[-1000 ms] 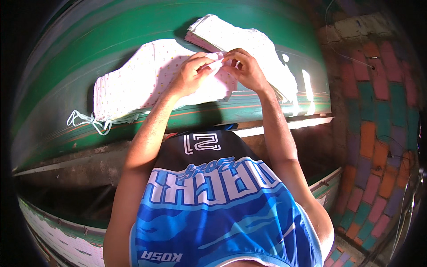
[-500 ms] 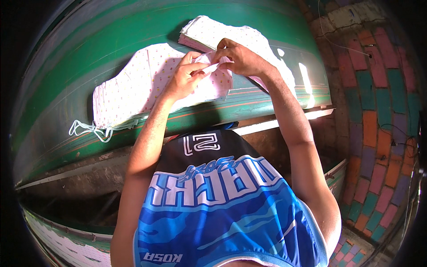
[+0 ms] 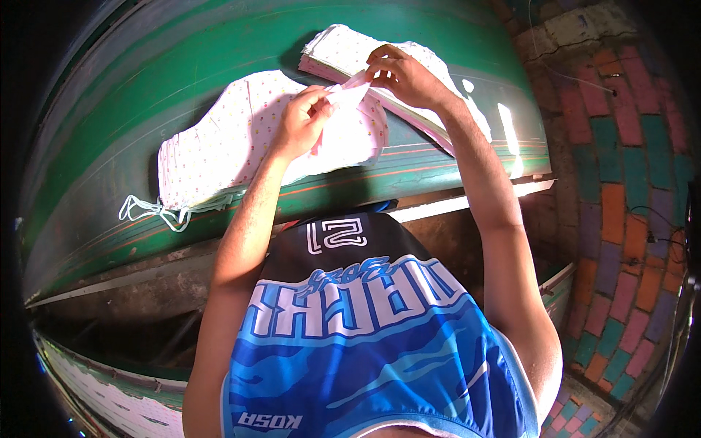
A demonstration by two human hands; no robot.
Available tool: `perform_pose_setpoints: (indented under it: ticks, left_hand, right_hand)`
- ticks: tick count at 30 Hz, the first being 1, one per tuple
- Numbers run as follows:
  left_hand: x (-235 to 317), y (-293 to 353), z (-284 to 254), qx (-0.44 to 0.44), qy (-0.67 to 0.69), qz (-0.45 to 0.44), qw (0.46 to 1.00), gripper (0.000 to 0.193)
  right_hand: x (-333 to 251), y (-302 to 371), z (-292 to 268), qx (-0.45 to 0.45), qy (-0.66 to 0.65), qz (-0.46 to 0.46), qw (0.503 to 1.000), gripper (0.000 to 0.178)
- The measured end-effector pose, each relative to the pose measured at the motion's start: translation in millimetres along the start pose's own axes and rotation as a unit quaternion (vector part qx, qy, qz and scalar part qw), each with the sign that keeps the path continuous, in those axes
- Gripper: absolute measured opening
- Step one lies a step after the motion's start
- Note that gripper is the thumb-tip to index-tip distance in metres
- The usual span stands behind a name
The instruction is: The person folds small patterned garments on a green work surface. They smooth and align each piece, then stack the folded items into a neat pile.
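A stack of pale pink cloth pieces with small dotted print lies on the green table before me. My left hand is closed over its right part, pinching a lifted edge of the top cloth. My right hand grips the raised tip of the same fold between thumb and fingers. The lifted flap stretches between both hands, its plain pale side in bright sun. Behind my right hand and partly hidden by it lies a second stack of similar printed cloth.
Pale blue-green strings trail from the left stack's lower corner. The green table's near edge runs just in front of my shirt. To the right is a wall or floor of multicoloured bricks with a thin wire.
My right hand has moved up and slightly right, drawing the cloth's edge out from my left hand. The flap between them is now longer and straighter.
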State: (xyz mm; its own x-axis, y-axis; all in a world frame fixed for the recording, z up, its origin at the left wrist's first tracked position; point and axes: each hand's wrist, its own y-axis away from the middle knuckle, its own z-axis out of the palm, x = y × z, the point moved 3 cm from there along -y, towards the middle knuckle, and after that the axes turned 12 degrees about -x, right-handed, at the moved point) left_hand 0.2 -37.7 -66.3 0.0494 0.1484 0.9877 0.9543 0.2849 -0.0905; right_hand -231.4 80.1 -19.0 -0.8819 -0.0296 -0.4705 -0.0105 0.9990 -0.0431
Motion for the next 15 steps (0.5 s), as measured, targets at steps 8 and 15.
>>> perform_pose_setpoints:
  ticks: [8, 15]
  left_hand:
    - [-8.3, -3.5, -10.6, 0.061, 0.08, -0.056, 0.993, 0.026]
    - [6.0, 5.0, -7.3, 0.052, 0.147, -0.069, 0.985, 0.025]
  right_hand:
    - [13.8, 7.4, 14.0, 0.082, -0.063, 0.104, 0.989, 0.015]
    - [-34.6, 74.2, 43.4, 0.117, -0.154, 0.217, 0.957, 0.031]
